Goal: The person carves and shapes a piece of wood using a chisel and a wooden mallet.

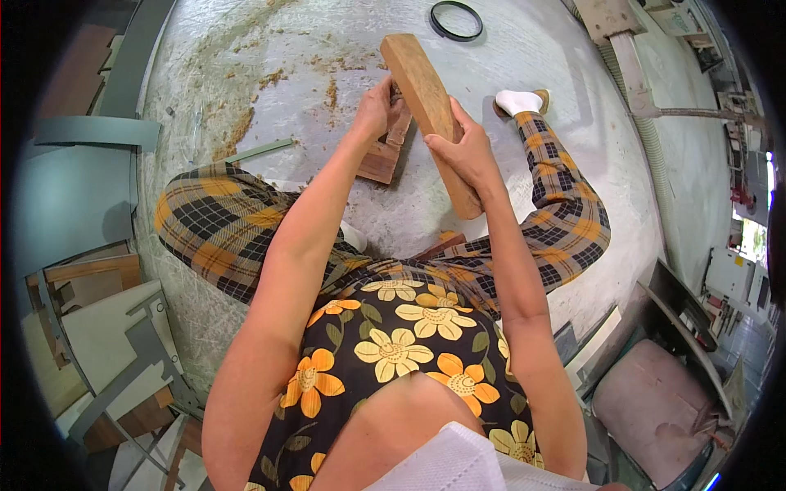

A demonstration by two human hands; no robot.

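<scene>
A long, thick wooden block (430, 98) is held up in front of me, tilted with its far end to the left. My right hand (471, 149) wraps round its right side, thumb across the upper face. At its left edge, nearer the far end, my left hand (375, 110) is closed on the block, its fingertips partly hidden. Beneath the block a reddish-brown wooden piece (378, 164) rests on the floor, partly covered by the block and my left hand. Another reddish wooden piece (440, 245) shows between my legs.
Sawdust (237, 135) is scattered over the grey floor (524, 49). A black ring (456, 20) lies at the far side, and a green strip (259, 150) near my left knee. Panels and boards (106, 327) crowd the left; a ribbed hose (651, 151) and a pinkish pad (652, 405) are at right.
</scene>
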